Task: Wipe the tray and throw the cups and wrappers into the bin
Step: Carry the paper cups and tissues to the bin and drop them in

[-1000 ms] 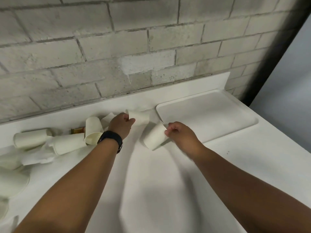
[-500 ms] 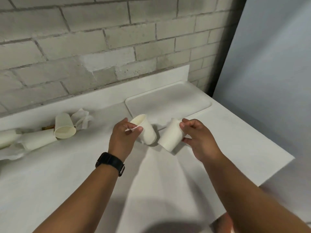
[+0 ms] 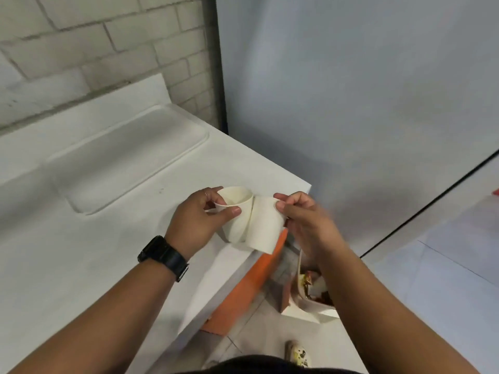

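Observation:
My left hand (image 3: 195, 221), with a black watch on its wrist, grips a white paper cup (image 3: 237, 211) by the rim, mouth up. My right hand (image 3: 305, 220) pinches a second white paper cup (image 3: 266, 228) at its upper edge; this one is tilted and touches the first. Both cups hang over the right edge of the white table (image 3: 81, 265). The white tray (image 3: 129, 157) lies bare at the back of the table. On the floor below my right forearm stands a white bin (image 3: 310, 306) with brownish rubbish inside, partly hidden by the arm.
An orange panel (image 3: 243, 290) runs under the table's right side. A brick wall (image 3: 94, 49) stands behind the table and a plain grey wall (image 3: 351, 103) at the right. A shoe (image 3: 298, 353) rests on the tiled floor near the bin.
Both hands lifted a cup each off the table and carried them right, past the tray to the table's edge. The view swung right; the remaining cups and wrappers left the frame and the bin appeared.

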The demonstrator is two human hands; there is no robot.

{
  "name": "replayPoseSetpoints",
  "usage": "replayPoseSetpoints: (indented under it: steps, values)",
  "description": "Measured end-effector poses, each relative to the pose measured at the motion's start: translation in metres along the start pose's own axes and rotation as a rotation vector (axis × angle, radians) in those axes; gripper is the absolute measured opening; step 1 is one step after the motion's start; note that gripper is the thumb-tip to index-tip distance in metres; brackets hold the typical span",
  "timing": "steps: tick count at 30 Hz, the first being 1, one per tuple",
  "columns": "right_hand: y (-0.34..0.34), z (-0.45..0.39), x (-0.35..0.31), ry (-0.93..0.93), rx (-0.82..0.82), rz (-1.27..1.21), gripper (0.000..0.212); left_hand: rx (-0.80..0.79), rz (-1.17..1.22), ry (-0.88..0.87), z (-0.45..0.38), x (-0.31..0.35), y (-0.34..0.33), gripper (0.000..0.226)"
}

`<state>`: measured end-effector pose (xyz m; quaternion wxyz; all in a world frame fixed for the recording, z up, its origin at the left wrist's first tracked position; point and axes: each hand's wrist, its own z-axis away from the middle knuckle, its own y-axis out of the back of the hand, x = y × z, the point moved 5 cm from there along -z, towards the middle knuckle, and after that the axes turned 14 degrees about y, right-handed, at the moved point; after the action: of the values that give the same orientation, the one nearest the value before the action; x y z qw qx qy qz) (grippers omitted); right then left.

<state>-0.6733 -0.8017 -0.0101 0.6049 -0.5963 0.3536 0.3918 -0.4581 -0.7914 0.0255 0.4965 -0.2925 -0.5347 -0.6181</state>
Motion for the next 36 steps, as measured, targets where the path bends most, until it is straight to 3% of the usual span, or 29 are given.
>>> replayPoseSetpoints:
  steps: [9, 16, 23, 26, 29, 36]
  values:
    - [0.207, 0.025, 0.011, -0.152, 0.329, 0.497, 0.027, -0.182, -0.171, -0.105, 0.013, 0.019, -0.149, 0.026]
    - [0.282, 0.038, 0.051, -0.301, 0.256, 0.837, 0.018, -0.216, -0.425, 0.030, 0.004, -0.020, -0.215, 0.029]
    - [0.320, 0.055, 0.053, -0.349, 0.228, 0.889, 0.010, -0.277, -0.575, 0.179, -0.017, -0.060, -0.274, 0.026]
    - [0.328, 0.054, 0.048, -0.333, 0.232, 0.896, 0.015, -0.343, -0.568, 0.262, -0.018, -0.071, -0.289, 0.050]
    - [0.328, 0.050, 0.041, -0.308, 0.223, 0.879, 0.015, -0.308, -0.597, 0.277, -0.014, -0.072, -0.287, 0.065]
    - [0.300, 0.039, 0.044, -0.297, 0.092, 0.883, 0.012, -0.230, -0.592, 0.348, 0.000, -0.072, -0.249, 0.069]
